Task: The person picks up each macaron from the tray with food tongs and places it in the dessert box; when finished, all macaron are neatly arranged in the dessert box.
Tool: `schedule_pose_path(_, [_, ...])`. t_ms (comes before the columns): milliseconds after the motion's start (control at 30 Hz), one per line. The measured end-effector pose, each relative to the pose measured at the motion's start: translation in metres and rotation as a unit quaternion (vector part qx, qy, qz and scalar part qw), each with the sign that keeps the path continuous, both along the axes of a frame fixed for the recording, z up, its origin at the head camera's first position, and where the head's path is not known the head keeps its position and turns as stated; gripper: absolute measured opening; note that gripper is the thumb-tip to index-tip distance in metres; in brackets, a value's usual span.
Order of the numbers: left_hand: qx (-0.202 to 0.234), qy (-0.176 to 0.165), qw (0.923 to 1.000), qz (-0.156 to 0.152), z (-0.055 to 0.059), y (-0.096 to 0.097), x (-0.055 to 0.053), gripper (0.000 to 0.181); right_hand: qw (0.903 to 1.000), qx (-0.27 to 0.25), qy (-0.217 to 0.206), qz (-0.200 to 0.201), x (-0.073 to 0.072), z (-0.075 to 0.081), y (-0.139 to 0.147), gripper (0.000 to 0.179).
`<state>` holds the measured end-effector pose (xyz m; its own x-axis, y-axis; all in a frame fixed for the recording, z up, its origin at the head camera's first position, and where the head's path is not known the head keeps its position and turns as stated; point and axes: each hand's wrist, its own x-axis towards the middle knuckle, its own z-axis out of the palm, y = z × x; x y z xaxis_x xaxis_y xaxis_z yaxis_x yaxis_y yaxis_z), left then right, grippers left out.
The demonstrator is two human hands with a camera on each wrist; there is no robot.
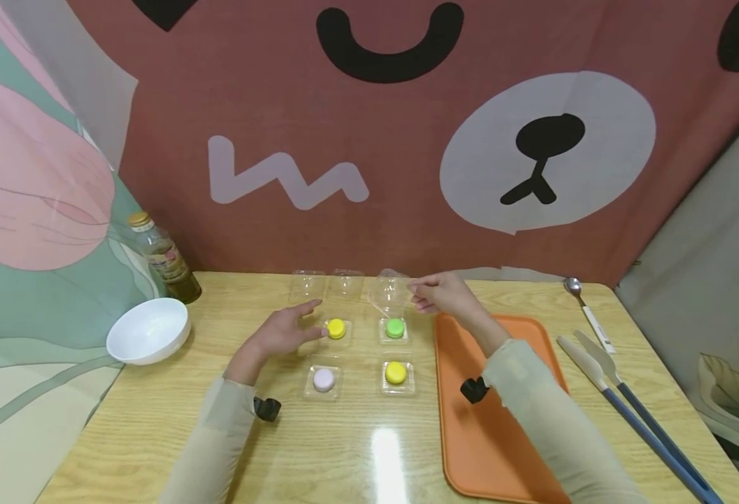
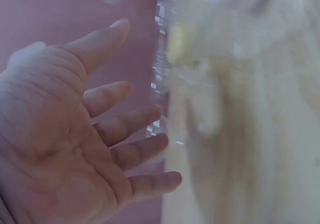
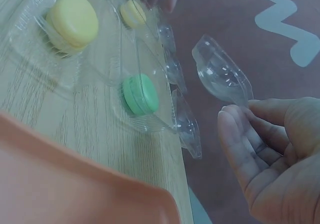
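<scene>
Right hand [image 1: 443, 292] pinches a clear lid [image 3: 222, 76], 12 o'clock of the green cookie [image 1: 395, 327], long axis toward 11 in the right wrist view; left hand [image 1: 283, 330] spread. Wooden table [image 1: 319, 448]; bear-print cloth [image 1: 382, 112] at 12.

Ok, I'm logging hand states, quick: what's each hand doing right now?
Left hand: open, holding nothing.
Right hand: closed in a pinch on the edge of a clear plastic lid.

The pale wood-grain tabletop [image 1: 337, 441] carries a round white bowl [image 1: 148, 330], a transparent yellow-capped bottle [image 1: 170, 264], clear domed plastic lids [image 1: 346, 283], four square clear plastic trays [image 1: 410, 387], a rectangular orange tray [image 1: 476, 448], a white-handled metal spoon [image 1: 588, 315] and blue-handled metal tongs [image 1: 634, 413].
</scene>
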<state>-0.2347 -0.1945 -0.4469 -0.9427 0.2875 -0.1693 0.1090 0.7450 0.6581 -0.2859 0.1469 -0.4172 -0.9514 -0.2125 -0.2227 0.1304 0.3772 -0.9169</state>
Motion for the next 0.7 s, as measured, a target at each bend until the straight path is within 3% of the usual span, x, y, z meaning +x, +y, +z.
schedule_pose_path(133, [0.021,0.036,0.9991,0.0,0.018,0.007,0.007,0.067,0.9997,0.003,0.019,-0.012,0.001,0.001,-0.005,0.031])
schedule_pose_path(233, [0.028,0.07,0.9971,-0.014,0.032,0.018,0.012,0.064,0.9971,0.026,0.069,-0.021,0.003,0.002,-0.01,0.027])
schedule_pose_path(333, [0.034,0.093,0.9948,-0.025,0.041,0.031,0.016,0.063,0.9883,0.069,0.136,-0.013,0.006,0.003,-0.017,0.023])
schedule_pose_path(433, [0.04,0.102,0.9938,-0.02,0.045,0.042,0.018,0.062,0.9735,0.117,0.196,-0.003,0.01,0.006,-0.025,0.02])
schedule_pose_path(500, [0.049,0.098,0.994,-0.004,0.046,0.048,0.017,0.063,0.9604,0.144,0.238,0.002,0.013,0.007,-0.03,0.017])
schedule_pose_path(567, [0.055,0.088,0.9944,0.019,0.045,0.054,0.015,0.065,0.9414,0.175,0.289,0.003,0.015,0.008,-0.034,0.014])
schedule_pose_path(700, [0.093,0.039,0.9923,0.072,0.044,0.062,0.011,0.075,0.8886,0.217,0.404,0.013,0.021,0.008,-0.041,0.007])
